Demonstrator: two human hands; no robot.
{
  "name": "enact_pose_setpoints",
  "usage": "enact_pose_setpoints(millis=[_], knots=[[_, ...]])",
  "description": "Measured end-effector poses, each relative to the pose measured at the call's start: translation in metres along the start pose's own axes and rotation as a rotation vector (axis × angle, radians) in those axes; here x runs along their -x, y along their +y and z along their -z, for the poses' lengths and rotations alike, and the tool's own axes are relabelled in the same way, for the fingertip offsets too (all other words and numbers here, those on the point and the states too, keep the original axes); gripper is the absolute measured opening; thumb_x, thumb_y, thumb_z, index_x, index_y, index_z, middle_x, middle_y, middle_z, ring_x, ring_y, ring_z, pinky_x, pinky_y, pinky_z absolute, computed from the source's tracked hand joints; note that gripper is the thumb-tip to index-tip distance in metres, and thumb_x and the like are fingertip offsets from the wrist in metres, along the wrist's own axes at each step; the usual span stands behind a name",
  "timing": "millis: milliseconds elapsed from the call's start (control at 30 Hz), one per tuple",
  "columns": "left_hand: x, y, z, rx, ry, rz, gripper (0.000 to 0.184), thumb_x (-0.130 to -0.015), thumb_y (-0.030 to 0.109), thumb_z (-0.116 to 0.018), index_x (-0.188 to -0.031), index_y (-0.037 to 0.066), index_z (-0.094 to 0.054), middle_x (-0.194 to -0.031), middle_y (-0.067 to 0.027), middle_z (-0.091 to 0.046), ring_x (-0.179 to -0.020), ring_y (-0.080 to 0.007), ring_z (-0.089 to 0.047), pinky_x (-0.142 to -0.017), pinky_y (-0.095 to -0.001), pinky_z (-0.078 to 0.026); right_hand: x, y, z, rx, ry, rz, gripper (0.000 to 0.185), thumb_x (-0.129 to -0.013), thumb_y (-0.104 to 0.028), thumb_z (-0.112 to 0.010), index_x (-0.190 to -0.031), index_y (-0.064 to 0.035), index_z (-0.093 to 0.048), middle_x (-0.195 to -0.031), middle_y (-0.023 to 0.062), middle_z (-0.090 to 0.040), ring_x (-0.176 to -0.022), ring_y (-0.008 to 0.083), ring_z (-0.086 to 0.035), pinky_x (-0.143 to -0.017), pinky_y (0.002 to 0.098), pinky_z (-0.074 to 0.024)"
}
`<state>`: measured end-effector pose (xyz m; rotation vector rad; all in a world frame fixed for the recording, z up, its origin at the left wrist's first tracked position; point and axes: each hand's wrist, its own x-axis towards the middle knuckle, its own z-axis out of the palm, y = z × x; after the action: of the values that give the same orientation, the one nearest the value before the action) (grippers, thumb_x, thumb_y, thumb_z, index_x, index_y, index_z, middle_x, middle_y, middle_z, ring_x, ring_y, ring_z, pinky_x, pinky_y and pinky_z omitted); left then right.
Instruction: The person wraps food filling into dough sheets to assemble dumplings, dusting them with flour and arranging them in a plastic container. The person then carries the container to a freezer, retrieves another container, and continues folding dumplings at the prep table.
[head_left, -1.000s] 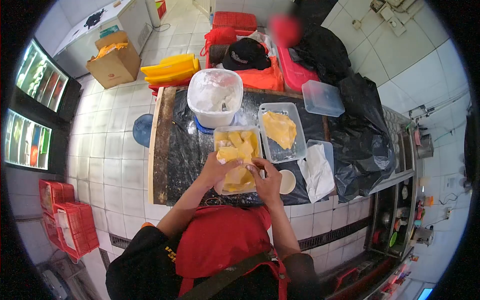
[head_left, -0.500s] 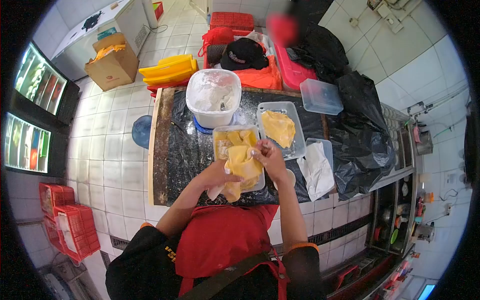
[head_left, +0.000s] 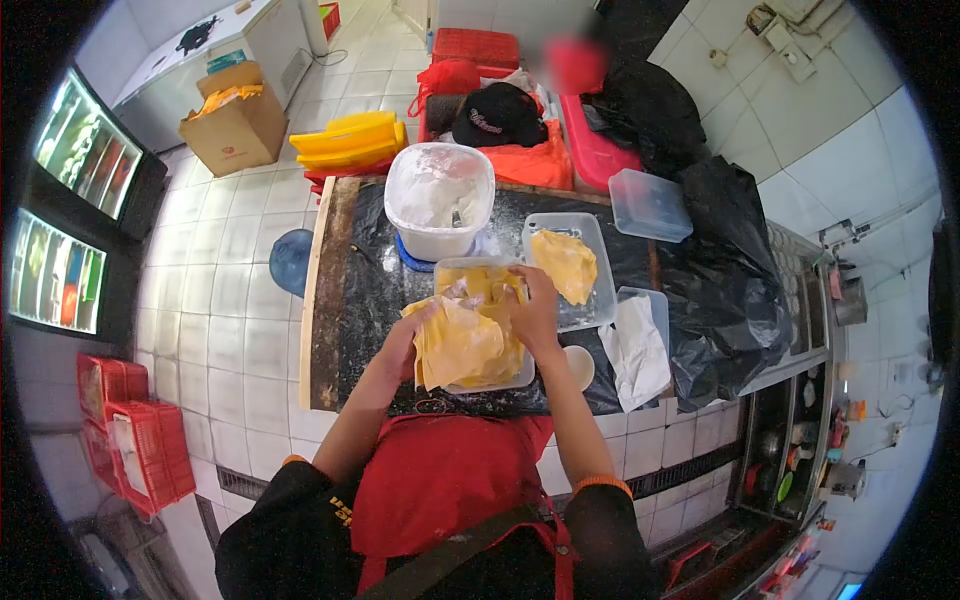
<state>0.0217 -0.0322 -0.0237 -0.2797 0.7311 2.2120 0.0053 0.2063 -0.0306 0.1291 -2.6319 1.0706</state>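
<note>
In the head view, the left hand [head_left: 402, 342] pinches the edge of yellow sheets [head_left: 458, 345] over the plastic tub [head_left: 478, 262] on the surface [head_left: 365, 320]; the right hand [head_left: 537, 312] is at the tub's right side, its grip impossible to tell.

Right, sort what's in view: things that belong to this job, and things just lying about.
In the job:
yellow sheets, in the left hand
plastic container beneath them
probably the tub of white powder

Apparently just lying about:
black cap
cardboard box
red baskets
</note>
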Motion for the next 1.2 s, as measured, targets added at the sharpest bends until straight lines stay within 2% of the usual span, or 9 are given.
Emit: enact_pose_setpoints(millis=[133,300,400,700,767,900,967,1100,1200], knots=[[0.007,0.007,-0.035,-0.028,-0.145,-0.116,0.058,-0.102,0.035,-0.041,-0.151,0.008,-0.026,-0.148,-0.0156,-0.042,-0.129,-0.0302,-0.049,-0.110,-0.0454,-0.039,0.015,-0.072,0.040,-0.427,-0.195,-0.218,0.034,-0.083,-0.017,-0.070,-0.116,-0.0111,-0.063,-0.102,0.0087,-0.065,-0.101,0.0308,-0.059,-0.092,0.0415,-0.0442],[-0.014,-0.013,-0.033,0.119,-0.128,-0.128,0.053,-0.098,0.029,-0.052,-0.144,0.008,-0.038,-0.137,-0.0159,-0.053,-0.119,-0.0313,-0.057,-0.103,-0.0472,-0.047,0.038,-0.068,0.034,0.018,0.122,0.062,0.022,-0.081,-0.010,-0.073,-0.102,-0.0068,-0.068,-0.093,0.0104,-0.069,-0.090,0.0287,-0.065,-0.085,0.0382,-0.0499],[-0.019,-0.024,-0.033,-0.138,-0.058,-0.135,0.048,-0.099,0.020,-0.053,-0.144,0.008,-0.039,-0.136,-0.0106,-0.053,-0.123,-0.0222,-0.054,-0.105,-0.0395,-0.044,0.043,-0.074,0.034,0.080,0.190,0.169,0.019,-0.080,-0.007,-0.073,-0.098,-0.0060,-0.068,-0.092,0.0105,-0.069,-0.088,0.0299,-0.066,-0.081,0.0380,-0.0520],[-0.024,-0.031,-0.039,-0.180,0.175,-0.150,0.036,-0.092,0.013,-0.066,-0.125,0.003,-0.055,-0.117,-0.0078,-0.064,-0.103,-0.0188,-0.065,-0.087,-0.0350,-0.056,0.083,-0.053,0.041,-0.326,0.181,-0.299,0.016,-0.084,-0.007,-0.070,-0.099,-0.0048,-0.064,-0.094,0.0096,-0.067,-0.083,0.0274,-0.066,-0.074,0.0336,-0.0541],[-0.024,-0.025,-0.031,-0.174,0.189,-0.168,0.036,-0.092,0.013,-0.067,-0.124,0.003,-0.056,-0.117,-0.0085,-0.065,-0.102,-0.0192,-0.066,-0.086,-0.0350,-0.056,0.099,-0.037,0.055,-0.167,0.153,-0.492,0.019,-0.087,-0.014,-0.069,-0.103,-0.0049,-0.064,-0.107,0.0123,-0.064,-0.098,0.0294,-0.063,-0.086,0.0390,-0.0511],[-0.017,-0.008,-0.029,-0.328,0.251,-0.190,0.035,-0.091,0.015,-0.068,-0.121,0.001,-0.058,-0.113,-0.0097,-0.067,-0.098,-0.0200,-0.067,-0.084,-0.0351,-0.057,0.143,0.009,0.059,0.511,0.244,-0.319,0.029,-0.091,-0.028,-0.064,-0.111,-0.0076,-0.064,-0.131,0.0193,-0.052,-0.125,0.0367,-0.048,-0.102,0.0475,-0.0401],[-0.013,-0.003,-0.035,-0.384,0.257,-0.171,0.035,-0.089,0.014,-0.070,-0.120,0.001,-0.059,-0.111,-0.0097,-0.067,-0.096,-0.0200,-0.068,-0.083,-0.0350,-0.057,0.157,0.014,0.056,0.679,0.053,-0.577,0.034,-0.094,-0.034,-0.058,-0.117,-0.0105,-0.067,-0.149,0.0230,-0.034,-0.141,0.0427,-0.025,-0.114,0.0478,-0.0243],[-0.016,-0.010,-0.039,-0.571,0.248,-0.158,0.037,-0.085,0.011,-0.074,-0.117,-0.001,-0.061,-0.109,-0.0097,-0.069,-0.094,-0.0196,-0.068,-0.081,-0.0344,-0.057,0.145,0.006,0.060,0.558,-0.086,-0.612,0.040,-0.094,-0.039,-0.055,-0.125,-0.0154,-0.063,-0.155,0.0233,-0.026,-0.143,0.0453,-0.020,-0.112,0.0563,-0.0223],[-0.013,-0.014,-0.051,-0.621,0.191,-0.213,0.041,-0.082,0.007,-0.074,-0.120,0.000,-0.061,-0.111,-0.0092,-0.068,-0.097,-0.0185,-0.067,-0.084,-0.0350,-0.056,0.109,-0.022,0.067,-0.032,0.021,-0.278,0.042,-0.096,-0.043,-0.051,-0.123,-0.0148,-0.065,-0.156,0.0231,-0.023,-0.144,0.0446,-0.020,-0.115,0.0536,-0.0172]])
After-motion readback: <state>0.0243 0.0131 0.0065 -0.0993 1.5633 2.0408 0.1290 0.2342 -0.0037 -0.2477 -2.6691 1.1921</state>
